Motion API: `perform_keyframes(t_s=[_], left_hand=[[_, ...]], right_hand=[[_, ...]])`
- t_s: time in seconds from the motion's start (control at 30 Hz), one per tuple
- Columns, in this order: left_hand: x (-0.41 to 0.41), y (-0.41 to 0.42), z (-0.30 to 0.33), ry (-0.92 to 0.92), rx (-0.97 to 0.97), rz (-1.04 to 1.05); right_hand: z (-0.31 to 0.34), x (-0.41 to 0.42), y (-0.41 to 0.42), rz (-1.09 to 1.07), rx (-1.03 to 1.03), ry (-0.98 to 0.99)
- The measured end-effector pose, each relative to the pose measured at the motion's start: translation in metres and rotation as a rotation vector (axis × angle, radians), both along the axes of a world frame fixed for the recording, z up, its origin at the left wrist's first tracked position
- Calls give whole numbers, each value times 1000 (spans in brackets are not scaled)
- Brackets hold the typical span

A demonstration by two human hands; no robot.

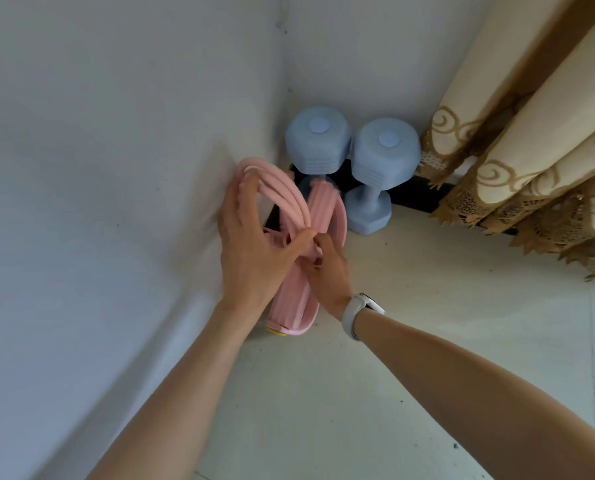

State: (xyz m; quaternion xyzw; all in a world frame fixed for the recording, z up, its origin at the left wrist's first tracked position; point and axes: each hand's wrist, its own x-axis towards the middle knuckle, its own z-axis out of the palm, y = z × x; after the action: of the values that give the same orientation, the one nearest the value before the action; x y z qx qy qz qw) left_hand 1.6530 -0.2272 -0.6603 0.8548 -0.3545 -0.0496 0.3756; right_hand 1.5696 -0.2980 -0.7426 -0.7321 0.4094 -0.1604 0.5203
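Note:
A pink pedal resistance puller leans against the white wall in the room's corner, its ribbed foam bars crossing and its pink tubes looped up top. My left hand grips the bundle of tubes, fingers over the top loop and thumb pressed near the crossing. My right hand reaches in from the right and holds the puller at its middle, its fingertips hidden behind the foam. A white band sits on my right wrist.
Two pale blue dumbbells stand on end in the corner just behind the puller. A beige curtain with brown lace trim hangs at the right. The white wall runs along the left; pale floor lies below.

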Motion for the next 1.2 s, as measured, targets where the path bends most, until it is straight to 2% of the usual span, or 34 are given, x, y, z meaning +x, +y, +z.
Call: perform_keyframes(t_s=[0.17,0.23,0.33,0.43,0.53,0.73,0.83,0.97,1.2], left_hand=[[14,-14,6,-65,123,-125],[18,-14,5,-164,198,-124],[17,-10,-2,-425,256,-103],[15,-5,-10,-634,341,-80],[17,-2,-13,-705,433,-66],[-7,-1,20,-484,493,-142],[-29,-1,60,-273,576,-175],[-55,0,116,-28,728,-167],[-93,26,195,122,756,-133]], right_hand=[[-6,4,17,79,-10,84],[-9,6,13,12,34,68],[-12,3,3,-36,117,58],[-12,-12,-5,126,137,101],[-8,-29,-19,277,71,156],[42,-64,-42,263,108,277],[86,-88,-45,200,173,325],[160,-110,-45,234,205,381],[260,-138,-25,271,279,448]])
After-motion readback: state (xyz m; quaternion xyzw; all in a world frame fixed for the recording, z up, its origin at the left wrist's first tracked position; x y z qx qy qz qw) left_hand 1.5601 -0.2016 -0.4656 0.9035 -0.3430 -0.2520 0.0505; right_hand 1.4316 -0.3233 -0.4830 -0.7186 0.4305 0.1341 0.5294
